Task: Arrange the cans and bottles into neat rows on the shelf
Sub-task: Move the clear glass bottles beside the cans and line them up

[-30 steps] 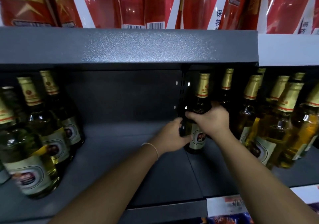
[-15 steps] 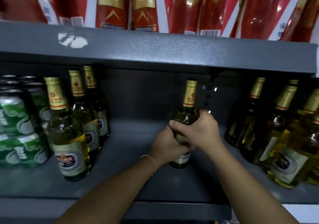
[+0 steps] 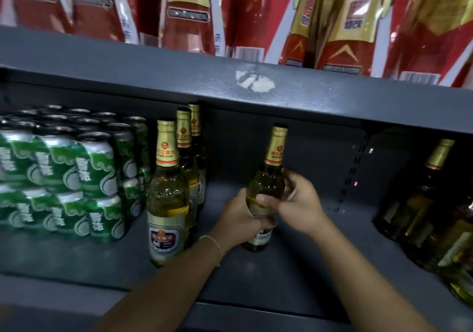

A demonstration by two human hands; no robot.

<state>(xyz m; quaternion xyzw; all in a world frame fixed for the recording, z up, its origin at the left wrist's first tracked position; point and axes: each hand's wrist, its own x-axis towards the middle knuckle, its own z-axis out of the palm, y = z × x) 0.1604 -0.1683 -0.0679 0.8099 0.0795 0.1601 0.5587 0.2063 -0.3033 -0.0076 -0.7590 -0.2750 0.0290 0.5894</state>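
Note:
A beer bottle [image 3: 271,178] with a gold foil neck stands slightly tilted on the dark grey shelf [image 3: 281,275]. My left hand [image 3: 238,216] grips its lower body from the left, and my right hand [image 3: 294,201] wraps its shoulder from the right. To its left, a row of three matching bottles [image 3: 167,203] runs front to back. Between that row and the held bottle lies a gap of bare shelf.
Stacked green cans [image 3: 64,173] fill the shelf's left end. More beer bottles [image 3: 422,203] crowd the right end past the slotted upright [image 3: 353,173]. Red and gold packages [image 3: 256,12] hang above the upper shelf edge [image 3: 230,86].
Both hands have carried the bottle leftwards along the shelf, away from the right-hand group and nearer the left row. The view has swung left, bringing the green cans into sight.

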